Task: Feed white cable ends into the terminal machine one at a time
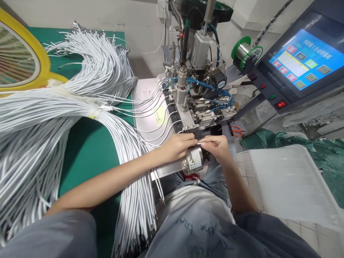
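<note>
Near the machine's front edge, my left hand has its fingers closed on a white cable, whose end shows between my hands. My right hand pinches the same cable close to its tip. The fine wires at that tip are too small to make out. Just below my hands sits a metal cylinder with a white label. Several other white cables run from the tied bundle over a pale plate into the machine's black row of slots.
The machine with metal cylinders and blue tubes rises ahead. A lit screen and wire spool stand right. Red-handled scissors lie beyond my right hand. A translucent bin is at right; a yellow fan is at left.
</note>
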A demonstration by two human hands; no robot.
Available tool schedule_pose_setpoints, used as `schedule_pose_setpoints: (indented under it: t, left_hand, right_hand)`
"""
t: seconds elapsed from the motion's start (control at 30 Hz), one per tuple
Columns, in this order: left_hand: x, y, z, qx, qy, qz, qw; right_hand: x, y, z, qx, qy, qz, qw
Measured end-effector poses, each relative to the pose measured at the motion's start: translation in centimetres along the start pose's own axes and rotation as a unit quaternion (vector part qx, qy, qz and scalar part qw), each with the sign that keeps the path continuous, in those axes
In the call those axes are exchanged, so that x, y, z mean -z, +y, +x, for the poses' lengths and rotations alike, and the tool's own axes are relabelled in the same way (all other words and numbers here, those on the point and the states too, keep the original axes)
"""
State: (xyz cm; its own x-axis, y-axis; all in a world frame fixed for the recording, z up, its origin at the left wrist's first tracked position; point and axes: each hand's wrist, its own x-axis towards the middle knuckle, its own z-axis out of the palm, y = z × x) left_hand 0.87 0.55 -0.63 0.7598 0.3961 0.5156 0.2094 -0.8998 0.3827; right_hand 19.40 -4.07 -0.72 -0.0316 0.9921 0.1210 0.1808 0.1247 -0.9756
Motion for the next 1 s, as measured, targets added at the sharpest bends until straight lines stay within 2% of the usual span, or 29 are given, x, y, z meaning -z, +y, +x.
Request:
schedule_pose_setpoints:
  t: [0.1,0.2,0.27,0.37,0.43,0.5,0.57,0.7,0.87,1.0]
  left_hand:
    - [0.1,-0.1,0.0,-0.035,-0.019,0.155,0.987]
    - [-0.1,-0.1,0.0,-0.031,-0.021,0.191,0.981]
    - [-0.3,0.0,-0.1,0.009,-0.005,0.146,0.989]
    - [-0.7,0.0,-0.2,0.079,0.004,0.037,0.996]
    - [-0.8,0.0,-0.3,0.099,-0.015,-0.006,0.995]
    - [-0.9,0.0,-0.3,0.107,-0.057,0.003,0.993]
    - [-0.9,0.0,-0.2,0.123,-0.112,0.055,0.984]
    - [-1.0,-0.2,-0.2,0.164,-0.199,0.140,0.956]
    - [-1.1,-0.1,-0.1,0.183,-0.244,0.154,0.940]
    - [-0.9,0.0,0.0,0.190,-0.255,0.155,0.935]
  right_hand:
    - [0.8,-0.7,0.6,0.057,-0.015,-0.145,0.988]
    - [0.7,-0.8,0.8,0.079,-0.027,-0.218,0.972]
    - [0.1,-0.5,0.8,0.069,0.004,-0.195,0.978]
    - [-1.1,0.3,0.5,0.030,0.071,-0.078,0.994]
    - [-1.8,1.0,0.3,-0.002,0.104,-0.009,0.995]
    - [-2.0,1.8,0.3,-0.029,0.124,0.018,0.992]
    - [-1.8,2.7,0.4,-0.056,0.120,0.022,0.991]
    - [-0.8,4.8,1.2,-0.108,0.071,0.015,0.992]
    - [-0.8,6.5,2.1,-0.170,0.028,0.034,0.984]
    - [-1.3,6.7,2.3,-0.182,0.015,0.048,0.982]
